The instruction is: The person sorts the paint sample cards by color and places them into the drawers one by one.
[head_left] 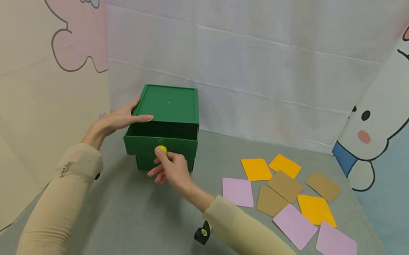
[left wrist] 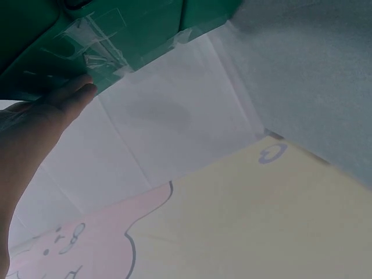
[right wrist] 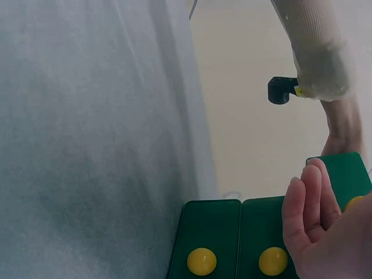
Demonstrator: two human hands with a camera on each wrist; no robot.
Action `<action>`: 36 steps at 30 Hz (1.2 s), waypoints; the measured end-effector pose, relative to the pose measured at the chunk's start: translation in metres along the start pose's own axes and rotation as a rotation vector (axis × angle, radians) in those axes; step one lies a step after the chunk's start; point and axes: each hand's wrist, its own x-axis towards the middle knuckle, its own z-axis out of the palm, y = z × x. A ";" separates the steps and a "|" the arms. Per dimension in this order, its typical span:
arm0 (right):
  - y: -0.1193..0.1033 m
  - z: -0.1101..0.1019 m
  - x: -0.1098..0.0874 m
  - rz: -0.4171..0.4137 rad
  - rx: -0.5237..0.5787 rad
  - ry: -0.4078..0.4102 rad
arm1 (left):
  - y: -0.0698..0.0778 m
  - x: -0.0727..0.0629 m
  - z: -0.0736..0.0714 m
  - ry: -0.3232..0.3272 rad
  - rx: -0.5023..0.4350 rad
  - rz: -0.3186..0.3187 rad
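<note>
A green drawer box (head_left: 168,103) stands on the grey cloth, its top drawer (head_left: 161,142) pulled partway out toward me. The inside of that drawer is mostly in shadow. My right hand (head_left: 175,171) pinches the drawer's round yellow knob (head_left: 161,148) between thumb and forefinger, the other fingers loosely spread below. On the box's upper left edge rests my left hand (head_left: 120,118), thumb over the top, straight fingers along the side. Two lower drawers with yellow knobs (right wrist: 201,261) sit closed in the right wrist view. Clear tape (left wrist: 99,43) shows on the box in the left wrist view.
To the right lie several flat cards: orange cards (head_left: 256,169), brown cards (head_left: 323,186) and lilac cards (head_left: 237,192), some overlapping. A white curtain (head_left: 238,62) hangs behind the box. Printed cloth walls (head_left: 26,101) close off both sides.
</note>
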 end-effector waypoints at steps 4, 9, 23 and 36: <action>0.001 0.002 -0.007 0.003 0.000 -0.001 | 0.014 -0.013 0.001 -0.012 -0.025 0.006; 0.002 0.005 -0.013 0.006 0.002 -0.005 | 0.015 -0.016 0.001 -0.016 -0.028 -0.008; 0.002 0.005 -0.028 -0.001 0.037 -0.049 | -0.009 0.006 -0.001 0.020 0.027 0.013; 0.005 0.006 -0.042 -0.006 0.022 -0.078 | -0.010 0.006 -0.001 0.018 0.017 0.009</action>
